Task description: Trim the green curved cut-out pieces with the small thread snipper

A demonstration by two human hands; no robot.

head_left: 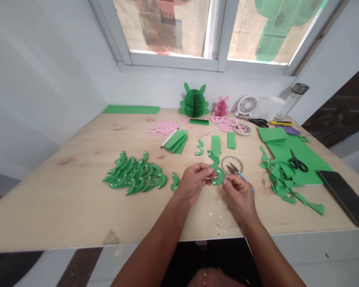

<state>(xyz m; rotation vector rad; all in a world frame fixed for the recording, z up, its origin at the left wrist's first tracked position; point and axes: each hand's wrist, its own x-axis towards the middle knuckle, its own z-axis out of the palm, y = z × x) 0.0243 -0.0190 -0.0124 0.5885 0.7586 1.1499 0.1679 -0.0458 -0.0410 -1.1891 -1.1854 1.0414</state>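
Observation:
My left hand (196, 179) pinches a wavy green paper cutout (218, 175) with small white tabs on it. The fingertips of my right hand (241, 195) are closed at the cutout's lower right edge. Small snips (233, 168) with a blue handle show behind my right hand; whether they lie on the table or rest in that hand, I cannot tell. Left of my hands lies a heap of similar green cutouts (134, 173). One more green cutout (175, 181) sits beside my left wrist, partly hidden, and another wavy cutout (200, 147) lies further back.
A roll of tape (231, 162) lies behind my hands. Green scraps (283, 179), black scissors (297, 161), green sheets (305, 153) and a phone (345, 195) are at the right. Pink cutouts (163, 128), folded green strips (176, 141), a green honeycomb figure (194, 103) and a fan (247, 105) stand or lie further back.

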